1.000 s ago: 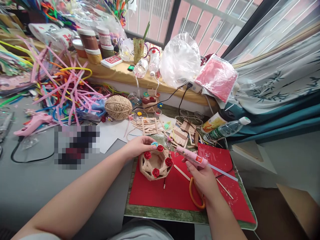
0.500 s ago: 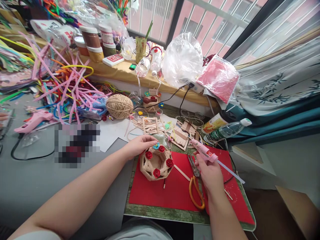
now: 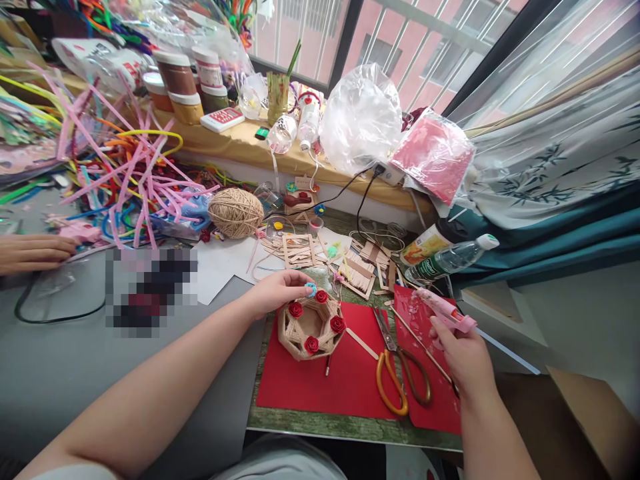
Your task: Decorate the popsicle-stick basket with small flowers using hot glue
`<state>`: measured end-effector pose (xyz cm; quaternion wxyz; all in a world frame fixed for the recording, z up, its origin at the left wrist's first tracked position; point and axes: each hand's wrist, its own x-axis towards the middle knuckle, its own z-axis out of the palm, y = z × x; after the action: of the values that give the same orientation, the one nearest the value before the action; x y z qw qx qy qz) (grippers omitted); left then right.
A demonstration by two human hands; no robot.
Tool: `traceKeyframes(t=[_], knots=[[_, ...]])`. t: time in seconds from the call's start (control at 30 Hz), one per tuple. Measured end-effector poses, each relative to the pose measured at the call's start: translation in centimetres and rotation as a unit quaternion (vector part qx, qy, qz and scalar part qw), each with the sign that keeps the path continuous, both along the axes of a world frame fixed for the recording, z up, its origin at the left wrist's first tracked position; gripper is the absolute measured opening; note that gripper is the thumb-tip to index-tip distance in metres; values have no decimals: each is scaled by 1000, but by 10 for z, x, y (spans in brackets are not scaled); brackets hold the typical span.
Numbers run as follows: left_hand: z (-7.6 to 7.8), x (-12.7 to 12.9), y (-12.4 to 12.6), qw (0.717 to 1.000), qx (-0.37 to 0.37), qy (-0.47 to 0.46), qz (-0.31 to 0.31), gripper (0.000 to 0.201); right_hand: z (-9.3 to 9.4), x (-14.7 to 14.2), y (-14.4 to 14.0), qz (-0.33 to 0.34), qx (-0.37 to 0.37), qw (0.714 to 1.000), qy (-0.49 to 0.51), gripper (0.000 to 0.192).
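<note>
Green counter (image 3: pixel 320 425) carried red paper (image 3: pixel 345 393), w/ our twine octagon (image 3: pixel 303 327) over it at 6 o'clock, hollow facing up, no clear long axis. Four red roses (image 3: pixel 338 325) seemed set; our L hand (image 3: pixel 277 291), grip narrow, pinched a blue flower (image 3: pixel 311 290) at 12; what remained, we couldn't tell. Our R hand (image 3: pixel 463 357) gripped the glue gun (image 3: pixel 447 310), nozzle twd 10 o'clock, axis 10–4.

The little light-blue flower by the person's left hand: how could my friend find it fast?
Find the flat, bright-red sheet in the lower middle. At its far left part is a many-sided box wrapped in tan twine; go to the box's far edge, near the bare left hand. The small light-blue flower is there, by the fingers: its four neighbours are all red roses.
</note>
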<state>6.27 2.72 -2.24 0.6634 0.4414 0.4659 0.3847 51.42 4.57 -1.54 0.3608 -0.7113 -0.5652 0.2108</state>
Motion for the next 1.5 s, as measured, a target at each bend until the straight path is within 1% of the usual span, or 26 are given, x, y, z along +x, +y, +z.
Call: traceKeyframes(t=[0.1, 0.17, 0.3, 0.4, 0.47, 0.53, 0.67, 0.73, 0.8, 0.87, 0.93, 1.0, 1.07, 1.1, 1.2, 1.27, 1.33, 1.43, 1.5], knots=[[-2, 1, 0, 1000, 2, 6, -12, 53, -3, 13, -1, -26, -11, 999, 40, 41], [-3, 1, 0, 1000, 10, 10, -6, 52, -3, 18, -3, -30, -6, 998, 49, 38], [-3, 2, 0, 999, 28, 21, 5, 53, 10, 22, -3, 12, -23, 999, 45, 36], [-3, 3, 1, 1000, 18, 23, -4, 53, 21, 28, 3, 33, -34, 998, 42, 38], [-3, 3, 1, 1000, 11, 23, -6, 53, 22, 35, 9, 42, -40, 997, 48, 40], [-2, 4, 2, 1000, 7, 27, -7, 53, 16, 43, 14, 44, -47, 997, 48, 41], [-1, 4, 2, 999, 6, 34, -2, 52, -8, 58, 20, -14, -53, 998, 15, 34], [-2, 4, 2, 1000, 4, 30, -4, 51, -19, 62, 20, -24, -52, 998, 8, 33], [-2, 2, 2, 1000, -1, 19, -8, 51, -25, 63, 20, -22, -50, 998, 7, 34], [-1, 0, 1, 1000, -7, 0, -20, 53, -27, 62, 20, -21, -49, 999, 6, 36], [1, -2, 1, 999, -14, -19, -35, 56, -27, 61, 20, 5, -50, 999, 5, 41], [3, -5, 1, 999, -22, -30, -38, 57, -26, 60, 21, 72, -52, 996, 13, 48], [3, -7, 1, 998, -38, -36, -22, 55, -27, 58, 23, 140, -53, 988, 23, 52], [2, -7, 1, 998, -46, -40, -9, 53, -27, 58, 25, 161, -55, 985, 27, 53], [-2, -7, 2, 996, -59, -61, 24, 50, -27, 57, 27, 180, -65, 981, 30, 56], [-4, -6, 3, 996, -59, -65, 33, 49, -27, 58, 27, 180, -68, 981, 19, 57], [-5, -6, 3, 996, -59, -60, 33, 49, -25, 60, 25, 161, -58, 985, -9, 55], [-4, -6, 3, 996, -65, -59, 32, 48, -24, 63, 20, 99, -38, 993, -52, 53], [-3, -6, 3, 995, -72, -60, 36, 48, -24, 65, 14, 55, -25, 996, -63, 54]])
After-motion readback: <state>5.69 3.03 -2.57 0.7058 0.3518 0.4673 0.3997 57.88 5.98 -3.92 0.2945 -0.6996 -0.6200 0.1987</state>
